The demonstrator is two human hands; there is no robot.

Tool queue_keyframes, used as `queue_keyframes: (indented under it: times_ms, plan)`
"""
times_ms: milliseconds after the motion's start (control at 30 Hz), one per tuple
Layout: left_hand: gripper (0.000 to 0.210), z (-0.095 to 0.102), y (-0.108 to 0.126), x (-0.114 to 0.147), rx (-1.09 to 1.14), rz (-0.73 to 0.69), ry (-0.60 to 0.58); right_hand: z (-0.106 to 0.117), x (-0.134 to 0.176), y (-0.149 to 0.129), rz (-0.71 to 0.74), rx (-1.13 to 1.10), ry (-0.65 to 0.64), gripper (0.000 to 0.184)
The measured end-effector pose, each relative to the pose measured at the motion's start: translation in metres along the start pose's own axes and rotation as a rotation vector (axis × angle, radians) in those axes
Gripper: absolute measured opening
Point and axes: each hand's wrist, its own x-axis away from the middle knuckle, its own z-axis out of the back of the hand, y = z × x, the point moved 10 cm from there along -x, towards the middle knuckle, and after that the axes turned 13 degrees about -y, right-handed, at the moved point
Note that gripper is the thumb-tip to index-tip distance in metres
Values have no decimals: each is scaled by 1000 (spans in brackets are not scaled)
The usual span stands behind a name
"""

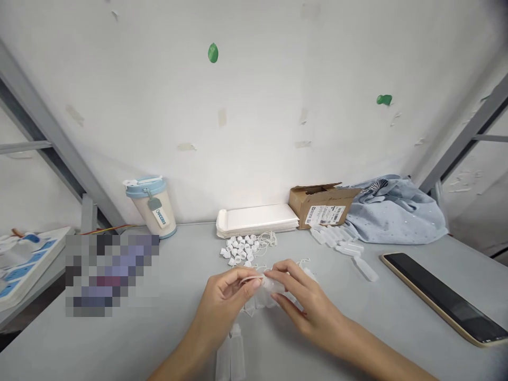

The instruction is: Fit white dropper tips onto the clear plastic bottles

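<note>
Near the front middle of the table, my right hand [311, 301] grips a small translucent plastic bottle [277, 286] that lies on its side in the air, its neck toward the left. My left hand [218, 299] pinches a thin white cord [249, 278] at the bottle's neck. Whether the cord is tied there, my fingertips hide. More bottles, some with cords, lie beneath and behind my hands, partly covered. Closer to me, two capped bottles [237, 352] lie side by side. Behind my hands are a heap of white caps [240, 248] and a tangle of white cords [268, 241].
Against the wall stand a blue-lidded cup [156, 211], a stack of white envelopes [257, 218], a cardboard box [325, 207] and blue fabric [397, 217]. Loose bottles [365, 269] lie before the box. A phone [444, 296] rests at right, a power strip [29, 270] at left.
</note>
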Motion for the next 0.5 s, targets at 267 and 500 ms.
queue_keyframes:
  times_ms: [267,500]
  plan:
    - [12,1,0,-1,13,-34,-8,-1,1,-4,48,73,28,46]
    - [12,-4,1,-1,51,-23,-46,-2,2,-6,81,140,51,49]
